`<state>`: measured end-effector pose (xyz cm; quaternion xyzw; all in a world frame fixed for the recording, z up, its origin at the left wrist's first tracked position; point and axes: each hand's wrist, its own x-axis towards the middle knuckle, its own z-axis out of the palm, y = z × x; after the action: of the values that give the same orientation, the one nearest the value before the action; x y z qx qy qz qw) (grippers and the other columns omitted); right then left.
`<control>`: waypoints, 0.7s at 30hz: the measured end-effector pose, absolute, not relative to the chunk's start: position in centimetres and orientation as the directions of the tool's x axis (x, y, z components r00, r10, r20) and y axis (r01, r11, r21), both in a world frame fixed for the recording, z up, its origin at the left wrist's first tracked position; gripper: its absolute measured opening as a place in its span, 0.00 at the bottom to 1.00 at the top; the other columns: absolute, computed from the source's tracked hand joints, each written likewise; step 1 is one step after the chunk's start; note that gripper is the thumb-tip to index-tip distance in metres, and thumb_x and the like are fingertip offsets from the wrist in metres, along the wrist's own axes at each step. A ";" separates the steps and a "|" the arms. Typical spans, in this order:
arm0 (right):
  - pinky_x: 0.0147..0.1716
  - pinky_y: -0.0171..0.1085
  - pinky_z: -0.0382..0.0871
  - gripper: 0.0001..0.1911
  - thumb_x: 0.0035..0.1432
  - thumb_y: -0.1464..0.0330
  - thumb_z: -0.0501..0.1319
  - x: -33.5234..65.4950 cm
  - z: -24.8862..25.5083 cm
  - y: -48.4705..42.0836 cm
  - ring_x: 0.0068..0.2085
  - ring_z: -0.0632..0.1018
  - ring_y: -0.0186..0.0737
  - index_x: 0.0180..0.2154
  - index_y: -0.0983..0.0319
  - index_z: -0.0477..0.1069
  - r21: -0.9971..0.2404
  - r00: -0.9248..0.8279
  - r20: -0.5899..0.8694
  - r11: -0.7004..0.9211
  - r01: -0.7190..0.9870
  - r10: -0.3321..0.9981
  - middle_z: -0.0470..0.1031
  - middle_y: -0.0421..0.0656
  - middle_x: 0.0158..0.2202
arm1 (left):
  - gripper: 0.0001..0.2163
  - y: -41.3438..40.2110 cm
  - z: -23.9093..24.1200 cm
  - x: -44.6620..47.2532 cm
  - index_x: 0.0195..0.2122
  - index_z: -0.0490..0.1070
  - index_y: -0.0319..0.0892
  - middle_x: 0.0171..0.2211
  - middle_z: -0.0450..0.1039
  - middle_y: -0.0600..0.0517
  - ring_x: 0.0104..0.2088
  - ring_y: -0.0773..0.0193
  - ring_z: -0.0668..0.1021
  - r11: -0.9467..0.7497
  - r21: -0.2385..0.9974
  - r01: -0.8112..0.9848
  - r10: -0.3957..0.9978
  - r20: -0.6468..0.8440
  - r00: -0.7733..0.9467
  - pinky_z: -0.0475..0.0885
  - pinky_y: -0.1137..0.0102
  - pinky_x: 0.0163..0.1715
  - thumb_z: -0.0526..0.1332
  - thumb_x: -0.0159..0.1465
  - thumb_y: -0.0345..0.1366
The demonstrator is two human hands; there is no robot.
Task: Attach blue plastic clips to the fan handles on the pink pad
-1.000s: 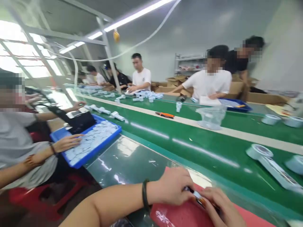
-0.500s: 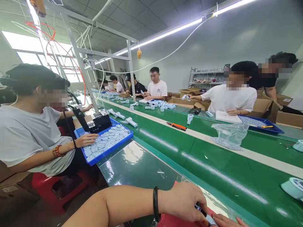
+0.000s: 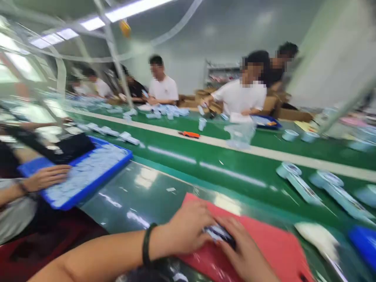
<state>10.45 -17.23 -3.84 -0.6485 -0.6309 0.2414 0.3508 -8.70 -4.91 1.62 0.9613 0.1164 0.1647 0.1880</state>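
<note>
Head cam, pretty blurry frame. Left hand (image 3: 188, 229) w/ a black wristband (image 3: 146, 243) comes in from lower left, right hand (image 3: 245, 248) from lower right. Both are half curled, not open, and look to have hold of a small dark-and-silvery object (image 3: 219, 235) between them. Motion blur + fingers hide most of it, so can't say what it is. Long axis runs roughly upper left to lower right, slightly tilted; can't tell which end is the front. It's over a red mat (image 3: 264, 244) lying on the dark glossy counter (image 3: 141, 199), but can't tell if it's touching the mat.

Vs. the earlier frame: right hand was mostly cut off at the bottom edge, now the whole back of it shows, and way more of the mat is in view. Object looked shinier before, now it's mostly a dark smear.

Nearby: green belt (image 3: 176, 156) w/ pale-blue rolls (image 3: 289, 170) off to the right, plus an orange-handled tool (image 3: 189, 134) and a clear plastic bag (image 3: 239, 135) further back. Co-worker's hand (image 3: 47, 177) on the left is resting on pale-blue pieces in a blue tray (image 3: 94, 184), well apart from the object.
</note>
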 end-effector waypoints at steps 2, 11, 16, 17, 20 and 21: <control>0.59 0.53 0.71 0.20 0.67 0.69 0.55 9.1 -1.5 -17.5 0.55 0.75 0.51 0.57 0.59 0.73 -0.731 0.055 0.139 0.065 0.679 0.989 0.75 0.50 0.55 | 0.09 -5.1 2.2 -9.2 0.48 0.73 0.40 0.49 0.77 0.47 0.52 0.52 0.76 -0.904 0.392 0.172 0.296 0.283 0.912 0.68 0.55 0.60 0.64 0.68 0.31; 0.56 0.51 0.68 0.22 0.68 0.71 0.60 8.5 0.4 -17.0 0.55 0.70 0.50 0.61 0.65 0.65 -0.579 -0.008 0.101 0.066 0.813 0.995 0.72 0.50 0.56 | 0.09 -4.1 2.6 -9.1 0.50 0.71 0.41 0.48 0.77 0.48 0.51 0.55 0.77 -0.950 0.309 0.036 0.155 0.371 0.916 0.71 0.58 0.54 0.54 0.72 0.32; 0.51 0.51 0.69 0.19 0.70 0.69 0.59 8.2 0.4 -16.4 0.51 0.71 0.53 0.60 0.65 0.66 -0.430 -0.021 0.108 0.065 0.900 0.994 0.74 0.52 0.54 | 0.10 -4.0 2.9 -8.8 0.48 0.71 0.39 0.45 0.77 0.46 0.48 0.55 0.77 -0.974 0.215 0.069 0.149 0.384 0.911 0.72 0.58 0.51 0.51 0.72 0.30; 0.51 0.51 0.69 0.19 0.70 0.69 0.59 8.2 0.4 -16.2 0.51 0.71 0.52 0.60 0.64 0.67 -0.433 -0.019 0.108 0.064 0.899 0.994 0.74 0.51 0.54 | 0.10 -3.9 3.1 -8.7 0.48 0.71 0.39 0.45 0.77 0.47 0.47 0.55 0.77 -0.974 0.217 0.069 0.147 0.368 0.918 0.72 0.58 0.51 0.51 0.72 0.30; 0.53 0.50 0.70 0.18 0.70 0.68 0.60 8.1 0.7 -16.1 0.52 0.72 0.51 0.59 0.64 0.68 -0.491 -0.008 0.102 0.058 0.869 0.995 0.74 0.50 0.53 | 0.09 -4.1 3.7 -8.4 0.48 0.71 0.41 0.45 0.77 0.47 0.48 0.53 0.76 -0.984 0.169 0.060 0.114 0.334 0.935 0.72 0.57 0.51 0.53 0.71 0.33; 0.55 0.50 0.69 0.19 0.70 0.67 0.61 8.2 0.9 -16.3 0.53 0.72 0.50 0.60 0.64 0.68 -0.508 -0.003 0.112 0.060 0.859 0.994 0.74 0.50 0.54 | 0.09 -4.1 3.8 -8.5 0.48 0.71 0.41 0.45 0.77 0.47 0.48 0.52 0.76 -0.992 0.122 0.044 0.084 0.345 0.935 0.71 0.56 0.50 0.54 0.71 0.33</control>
<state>8.22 -16.27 0.88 -0.6691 -0.6923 0.1493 0.2254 -8.45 -4.09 3.81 0.9819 0.0327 0.1778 0.0561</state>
